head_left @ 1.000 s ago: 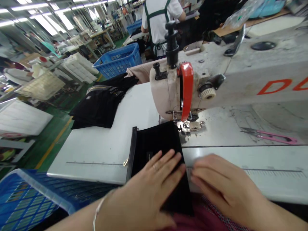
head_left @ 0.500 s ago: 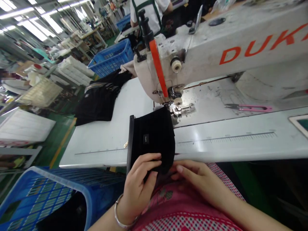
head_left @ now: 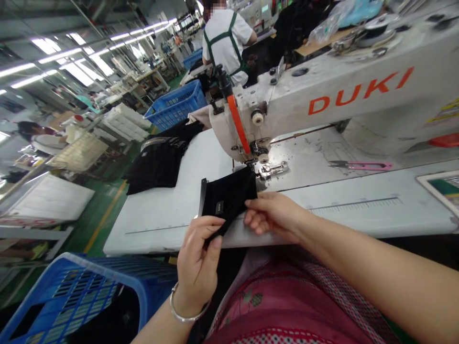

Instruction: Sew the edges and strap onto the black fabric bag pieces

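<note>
A black fabric pouch with a small label and a dark stiff strip along its left edge lies on the sewing table, its far corner at the presser foot of the sewing machine. My left hand, with a bangle at the wrist, pinches the pouch's near left corner between thumb and fingers. On the right edge, my right hand grips the fabric between thumb and forefinger, the other fingers curled. The cloth between both hands is pulled into a slanting fold. The needle itself cannot be made out.
Pink-handled thread snips lie on the machine bed at the right. Black pieces are stacked on the table's left. A blue basket stands at lower left, another blue basket behind the table. A co-worker sits beyond.
My right hand has risen from below the table edge and taken hold of the pouch's right edge. My left hand has gone from lying over the pouch to pinching its near corner.
</note>
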